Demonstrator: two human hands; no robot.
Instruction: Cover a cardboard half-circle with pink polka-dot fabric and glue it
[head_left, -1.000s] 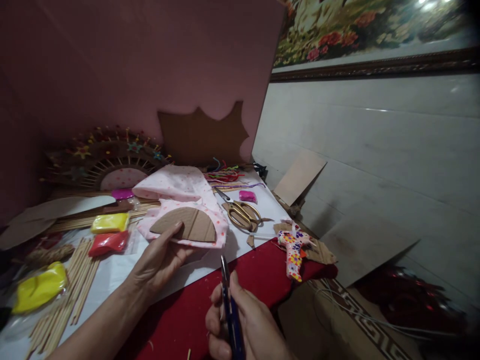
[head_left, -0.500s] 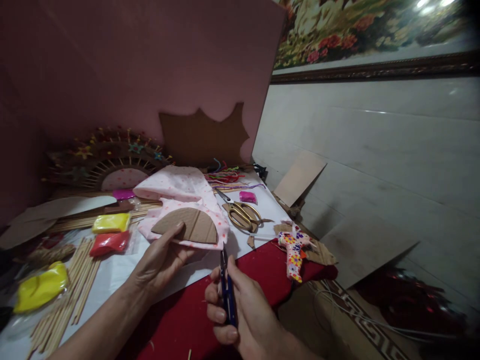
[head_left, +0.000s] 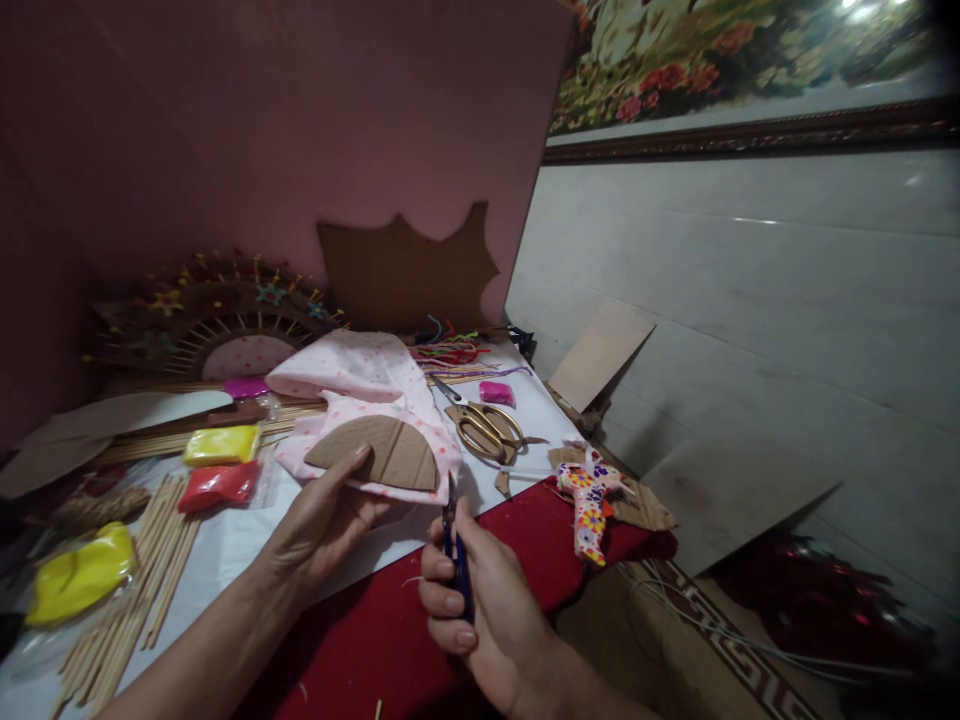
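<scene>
My left hand is closed on a half-round cardboard piece and the pink dotted fabric behind it, thumb on the cardboard face and fingers underneath. Blue thread snips are in my right hand, fingers wrapped round the handles. The tips of the snips are at the fabric's lower right edge, just beside the cardboard's corner. Past the fabric lie gold-handled scissors on cardboard scraps.
Packets of yellow clay and red clay sit left, near wooden sticks. A decorated fan-shaped piece and cut cardboard stand behind. A flowered fabric bundle rests on the red cloth at the table's right corner.
My right hand and the snips have moved slightly up and right, with the blades higher along the fabric's edge. The cardboard and fabric have shifted very little.
</scene>
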